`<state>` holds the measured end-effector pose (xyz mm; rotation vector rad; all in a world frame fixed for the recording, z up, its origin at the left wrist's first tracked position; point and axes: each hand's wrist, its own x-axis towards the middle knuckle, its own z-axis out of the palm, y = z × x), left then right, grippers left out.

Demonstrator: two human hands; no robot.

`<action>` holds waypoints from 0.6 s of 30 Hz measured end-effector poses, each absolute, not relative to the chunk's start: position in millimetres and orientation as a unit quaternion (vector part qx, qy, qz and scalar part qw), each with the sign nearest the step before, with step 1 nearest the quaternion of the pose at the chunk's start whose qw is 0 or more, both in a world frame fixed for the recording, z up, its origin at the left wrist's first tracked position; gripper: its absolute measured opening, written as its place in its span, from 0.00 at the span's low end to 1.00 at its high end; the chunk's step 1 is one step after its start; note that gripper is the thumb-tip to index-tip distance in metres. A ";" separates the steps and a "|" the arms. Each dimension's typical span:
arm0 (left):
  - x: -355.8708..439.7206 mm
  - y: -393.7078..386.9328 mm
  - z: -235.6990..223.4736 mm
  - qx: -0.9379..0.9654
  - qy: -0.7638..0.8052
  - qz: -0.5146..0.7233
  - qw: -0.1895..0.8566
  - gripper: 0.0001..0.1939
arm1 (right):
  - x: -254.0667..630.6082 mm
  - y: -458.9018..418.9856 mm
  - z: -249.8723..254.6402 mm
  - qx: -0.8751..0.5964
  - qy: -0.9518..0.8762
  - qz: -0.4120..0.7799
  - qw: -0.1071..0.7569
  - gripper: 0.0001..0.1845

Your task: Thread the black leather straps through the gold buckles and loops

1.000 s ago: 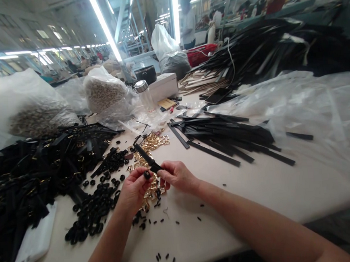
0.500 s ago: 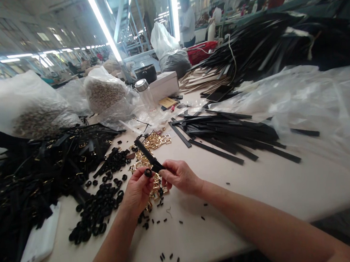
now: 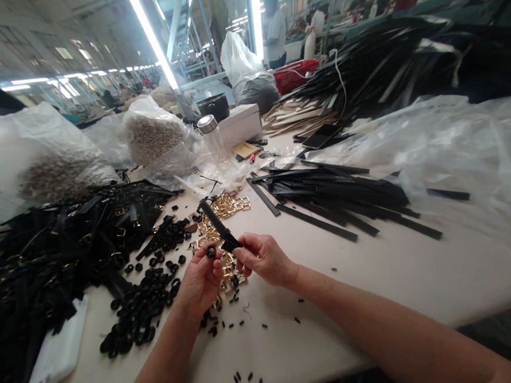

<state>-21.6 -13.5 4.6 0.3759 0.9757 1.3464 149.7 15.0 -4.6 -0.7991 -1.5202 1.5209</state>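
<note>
Between the thumb and fingers of my left hand [image 3: 201, 281] is a small black loop [image 3: 211, 251], its opening facing me. My right hand [image 3: 264, 260] is closed on a black strap [image 3: 216, 221] near its lower end; the rest slants up and left, away from me. The loop is just left of the strap's held end, and I see a small gap between them. Beneath and beyond both hands lie gold buckles [image 3: 230, 205]. A heap of black loops [image 3: 136, 310] spreads on the table left of my left hand.
Black straps [image 3: 330, 191] are piled on the table [image 3: 337, 326] to the right, beside plastic sheeting [image 3: 464, 139]. At the left lies a heap of buckled straps [image 3: 65, 248]. A glass bottle [image 3: 212, 137] stands behind, near a white box [image 3: 241, 123]. People work in the background.
The loop in my left hand has turned so its hole shows, and has shifted slightly left, away from the strap. My right hand keeps its hold on the strap.
</note>
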 end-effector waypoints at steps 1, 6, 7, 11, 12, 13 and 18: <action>-21.5 -13.1 3.9 0.178 0.439 0.595 0.649 0.17 | 149.5 15.1 -5.5 -0.314 -0.604 0.606 0.410 0.09; -18.7 -13.5 1.1 0.294 0.461 0.617 0.566 0.15 | 148.1 15.9 -10.5 -0.310 -0.602 0.621 0.395 0.10; -18.2 -13.8 0.6 0.320 0.463 0.625 0.540 0.13 | 148.1 16.0 -10.8 -0.309 -0.604 0.622 0.391 0.09; -18.9 -14.3 -0.6 0.426 0.460 0.651 0.428 0.07 | 148.5 16.1 -10.3 -0.321 -0.603 0.625 0.376 0.09; -20.0 -14.3 -0.7 0.452 0.457 0.652 0.403 0.05 | 148.5 16.2 -10.2 -0.324 -0.602 0.627 0.372 0.09; -21.2 -14.3 -0.7 0.476 0.453 0.650 0.382 0.03 | 148.5 16.3 -10.3 -0.326 -0.602 0.629 0.368 0.09; -27.0 -15.8 -0.1 0.544 0.468 0.624 0.310 0.02 | 147.7 16.8 -9.0 -0.318 -0.590 0.653 0.352 0.08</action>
